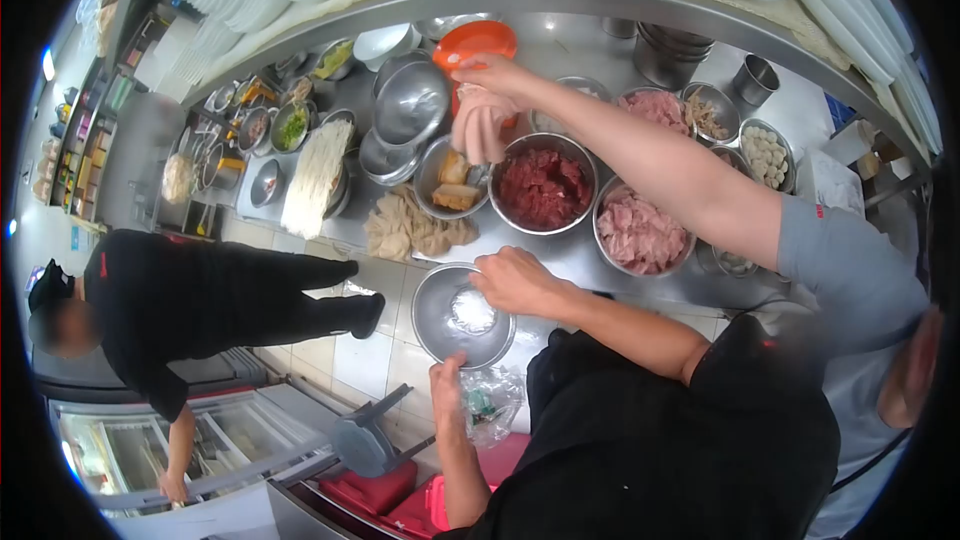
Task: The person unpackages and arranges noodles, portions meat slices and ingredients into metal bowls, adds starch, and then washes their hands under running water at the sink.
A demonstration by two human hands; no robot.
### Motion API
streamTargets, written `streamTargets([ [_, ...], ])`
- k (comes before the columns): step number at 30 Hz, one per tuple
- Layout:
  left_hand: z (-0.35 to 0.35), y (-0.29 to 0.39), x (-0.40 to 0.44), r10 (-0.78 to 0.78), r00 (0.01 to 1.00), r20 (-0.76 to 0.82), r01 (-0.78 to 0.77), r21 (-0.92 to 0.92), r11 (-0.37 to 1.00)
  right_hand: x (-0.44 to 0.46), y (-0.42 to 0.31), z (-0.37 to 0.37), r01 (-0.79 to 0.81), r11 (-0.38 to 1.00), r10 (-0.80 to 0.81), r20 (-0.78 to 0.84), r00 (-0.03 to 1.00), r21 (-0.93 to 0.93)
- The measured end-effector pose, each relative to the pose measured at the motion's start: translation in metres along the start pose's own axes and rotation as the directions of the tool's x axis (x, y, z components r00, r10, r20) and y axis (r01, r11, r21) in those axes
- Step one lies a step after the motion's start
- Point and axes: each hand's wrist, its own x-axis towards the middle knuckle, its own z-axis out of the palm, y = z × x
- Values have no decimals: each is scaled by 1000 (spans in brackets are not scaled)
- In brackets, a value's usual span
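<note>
A steel mixing bowl hangs above the floor beside the table edge, between my two hands. My right hand is closed on its upper rim, fingers at the edge. At the lower rim my left hand grips the bowl too. A bright white patch shows inside the bowl; whether it is powder or glare I cannot make out. Beside my left hand hangs a clear plastic bag with something green in it; what supports it is hidden.
A co-worker's hand holds pale meat over a bowl of red meat. Sliced pink meat and noodles sit on the steel table. Another person stands by the glass-topped freezer. A grey stool is nearby.
</note>
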Motion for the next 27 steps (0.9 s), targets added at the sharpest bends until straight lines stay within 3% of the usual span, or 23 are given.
streamTargets([
  [3, 7, 0, -14, -86, 996, 34, 82, 106, 991, -8, 1, -2, -37, 999, 38, 69, 997, -22],
  [6, 3, -20, -9, -11, 1000, -3, 11, 135, 991, -13, 3, -5, -118, 993, 116, 76, 990, 22],
  [10, 8, -10, -17, -80, 997, -2, 80, 121, 989, -20, 5, -10, -121, 993, 120, 50, 992, 18],
  [12, 8, -12, -21, 24, 999, -30, -19, 151, 988, -23, 13, -8, -40, 956, 69, -90, 994, 290],
  [14, 0, -34, -11, 191, 981, 41, -195, 158, 968, -30, 14, -23, 60, 955, 28, -288, 957, 291],
  [15, 8, -8, -18, 28, 994, 104, -33, 39, 999, -33, 11, -39, 84, 949, 31, -356, 934, 303],
  [16, 13, -23, -9, 63, 998, -18, -64, -106, 992, -35, 8, -52, 109, 929, 66, -448, 892, 354],
  [17, 4, -55, 19, 126, 990, 59, -118, -131, 984, -40, 6, -72, 125, 921, 72, -476, 877, 369],
  [19, -2, -43, 25, -20, 931, 363, 98, -198, 975, -45, 9, -101, 125, 947, 84, -605, 792, 295],
  [22, 13, -28, 19, 56, 941, 334, -9, -141, 990, -59, 8, -136, 163, 952, 85, -740, 667, 257],
  [27, 34, -17, 12, 164, 952, 258, -138, -116, 984, -80, 26, -153, 160, 949, 141, -819, 556, 272],
])
